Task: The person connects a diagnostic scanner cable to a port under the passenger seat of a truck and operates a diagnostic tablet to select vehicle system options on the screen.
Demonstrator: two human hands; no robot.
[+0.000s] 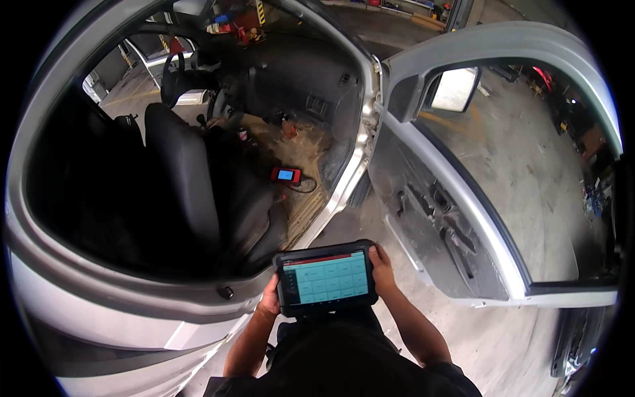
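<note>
A: Where's the rugged tablet (325,279)?
B: Between both hands, screen lit, tile grid up. Left hand (270,296) curled on its left edge, right hand (382,268) on its right; fingers behind hidden.
A: Further out?
B: Ahead of left hand, inside the car (132,319): red handheld device (286,175), screen lit. Ahead-right of right hand: open car door (426,215).

Downward fisheye view from head height

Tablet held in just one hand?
No, the left hand grips the left edge of the tablet while the right hand grips its right edge.
</note>
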